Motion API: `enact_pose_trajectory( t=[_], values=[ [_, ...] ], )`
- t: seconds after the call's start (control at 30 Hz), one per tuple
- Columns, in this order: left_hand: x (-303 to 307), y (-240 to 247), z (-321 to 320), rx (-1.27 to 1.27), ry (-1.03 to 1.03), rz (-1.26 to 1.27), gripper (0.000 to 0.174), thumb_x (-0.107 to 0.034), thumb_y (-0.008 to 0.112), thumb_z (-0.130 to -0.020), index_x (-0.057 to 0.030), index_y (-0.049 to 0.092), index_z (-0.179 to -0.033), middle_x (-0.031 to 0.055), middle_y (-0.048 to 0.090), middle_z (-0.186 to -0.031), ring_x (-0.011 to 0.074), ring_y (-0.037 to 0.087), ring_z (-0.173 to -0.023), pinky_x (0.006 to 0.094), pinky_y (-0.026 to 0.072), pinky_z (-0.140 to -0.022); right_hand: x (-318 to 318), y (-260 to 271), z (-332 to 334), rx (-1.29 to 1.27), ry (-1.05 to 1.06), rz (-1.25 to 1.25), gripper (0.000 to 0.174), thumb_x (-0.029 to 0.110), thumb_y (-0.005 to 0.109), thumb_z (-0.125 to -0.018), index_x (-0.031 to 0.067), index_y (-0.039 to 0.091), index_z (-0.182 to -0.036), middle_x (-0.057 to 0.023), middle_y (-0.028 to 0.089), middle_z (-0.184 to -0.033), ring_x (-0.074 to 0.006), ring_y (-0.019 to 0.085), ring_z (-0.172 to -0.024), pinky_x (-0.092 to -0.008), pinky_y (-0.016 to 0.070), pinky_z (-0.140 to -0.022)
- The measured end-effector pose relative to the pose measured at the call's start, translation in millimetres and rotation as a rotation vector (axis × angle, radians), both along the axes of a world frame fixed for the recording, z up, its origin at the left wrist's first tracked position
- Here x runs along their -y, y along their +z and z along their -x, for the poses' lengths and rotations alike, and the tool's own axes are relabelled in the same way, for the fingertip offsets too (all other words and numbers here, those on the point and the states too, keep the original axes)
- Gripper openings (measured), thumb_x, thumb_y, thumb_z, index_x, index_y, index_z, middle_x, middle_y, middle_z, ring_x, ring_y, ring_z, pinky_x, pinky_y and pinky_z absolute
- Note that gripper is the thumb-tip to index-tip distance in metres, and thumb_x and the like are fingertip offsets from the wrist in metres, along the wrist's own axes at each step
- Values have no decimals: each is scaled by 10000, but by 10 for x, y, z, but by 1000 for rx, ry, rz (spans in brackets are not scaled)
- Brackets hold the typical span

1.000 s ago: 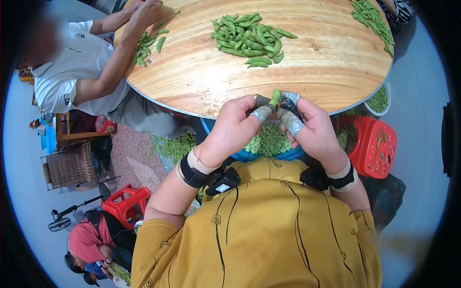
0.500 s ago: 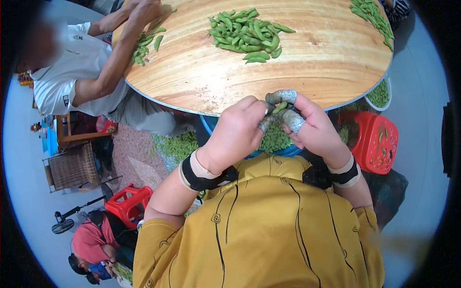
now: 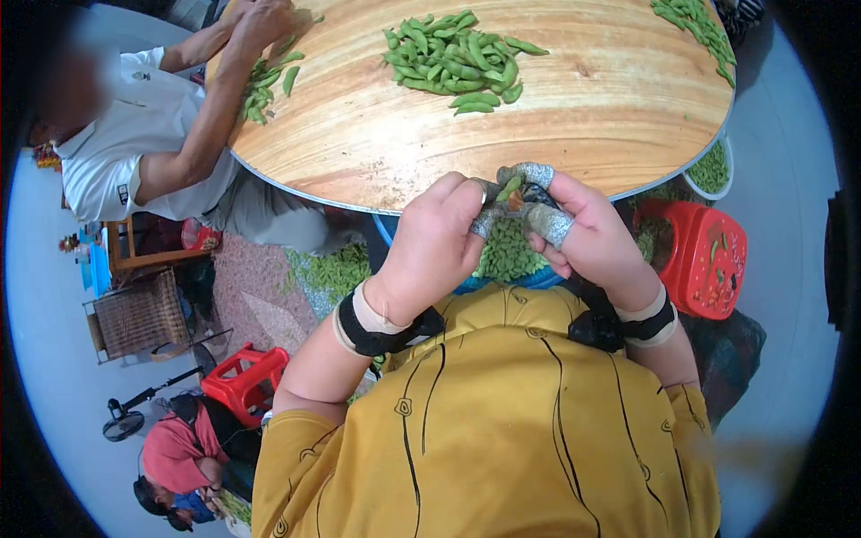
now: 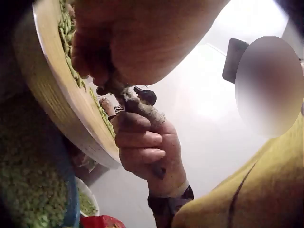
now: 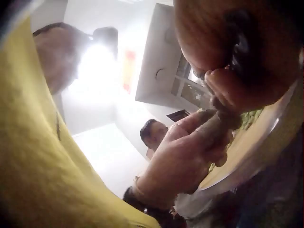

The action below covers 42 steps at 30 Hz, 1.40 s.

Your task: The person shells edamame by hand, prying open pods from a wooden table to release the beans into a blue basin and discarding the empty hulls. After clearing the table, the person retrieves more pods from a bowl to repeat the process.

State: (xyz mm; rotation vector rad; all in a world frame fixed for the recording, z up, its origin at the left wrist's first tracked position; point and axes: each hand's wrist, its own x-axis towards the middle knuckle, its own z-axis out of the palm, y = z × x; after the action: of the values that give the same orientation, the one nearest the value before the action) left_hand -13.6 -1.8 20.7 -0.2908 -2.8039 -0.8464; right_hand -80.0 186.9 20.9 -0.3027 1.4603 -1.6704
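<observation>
In the head view a green pod is pinched between the taped fingertips of both hands, just off the near edge of the round wooden table. My left hand has its fingers curled at the pod's left side. My right hand, thumb and forefinger wrapped in grey tape, grips it from the right. Below them shelled green beans fill a blue basin. Both wrist views show the hands meeting, but the pod is hard to make out there.
A heap of pods lies mid-table, with more pods at the right edge. A person in a white shirt sits at the left. A red stool and a white bucket stand at the right.
Since a second ago, my left hand has turned, bringing its knuckles up. The pod between the fingertips has shifted and tilted. The table appears slightly further left and higher.
</observation>
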Motion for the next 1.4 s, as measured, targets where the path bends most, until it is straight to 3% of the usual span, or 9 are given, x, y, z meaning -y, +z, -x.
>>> enact_pose_trajectory(
  t=[0.13,0.2,0.33,0.4,0.5,0.67,0.73,1.1,1.4],
  values=[
    [62,-22,-14,478,-5,-728,115,-30,603,-820,2,590,-930,86,574,-701,191,595,-637,316,452,-546,-77,91,20,324,3,134,291,94,479,-927,91,533,-1212,29,504,-676,-24,385,-453,-181,312,-389],
    [106,-18,3,928,-103,-1563,95,-53,604,-854,18,586,-914,44,574,-695,110,581,-635,287,460,-538,-109,115,16,533,55,264,279,123,486,-937,98,541,-1210,31,489,-666,-26,375,-451,-178,306,-387],
    [61,-129,37,766,28,-1132,138,-56,589,-883,7,598,-1005,40,609,-745,112,543,-563,265,465,-539,-25,51,14,365,-17,76,286,114,473,-933,100,536,-1212,23,504,-673,-31,397,-453,-183,326,-382],
    [23,-153,17,156,-27,-272,188,-8,619,-819,21,584,-1002,96,605,-725,197,573,-571,321,479,-537,19,-32,-13,243,-31,-25,291,103,465,-924,93,534,-1207,16,518,-681,-36,423,-457,-189,354,-384],
    [-87,-89,-50,-48,75,81,242,17,642,-752,27,578,-986,158,592,-733,307,575,-602,360,488,-554,111,-62,-65,179,-46,-32,289,92,454,-918,80,538,-1194,11,527,-686,-40,437,-458,-191,374,-387],
    [-33,-99,-35,-97,23,-51,189,-8,615,-801,8,578,-986,135,602,-741,286,566,-589,333,481,-545,73,-71,-67,186,-65,13,288,80,461,-915,76,531,-1195,11,526,-687,-37,432,-449,-183,365,-383],
    [31,55,-29,853,241,-1316,113,-70,542,-901,-3,585,-982,56,604,-739,155,569,-593,272,464,-539,18,-61,-62,236,-49,41,291,77,470,-909,77,530,-1194,10,528,-690,-34,428,-444,-178,358,-379],
    [-10,114,-108,699,-26,-673,320,95,385,-803,12,585,-1039,18,599,-778,88,566,-646,241,490,-634,29,-182,-13,-992,10,-282,350,113,666,-748,10,582,-1072,-133,617,-831,-297,609,-755,-352,478,-656],
    [16,98,-158,714,-44,-609,310,103,384,-770,25,577,-999,30,605,-788,96,581,-701,250,497,-680,142,-210,-119,-1092,-35,-321,227,112,666,-686,6,532,-836,-206,571,-765,-388,570,-706,-415,459,-604]
  ],
)
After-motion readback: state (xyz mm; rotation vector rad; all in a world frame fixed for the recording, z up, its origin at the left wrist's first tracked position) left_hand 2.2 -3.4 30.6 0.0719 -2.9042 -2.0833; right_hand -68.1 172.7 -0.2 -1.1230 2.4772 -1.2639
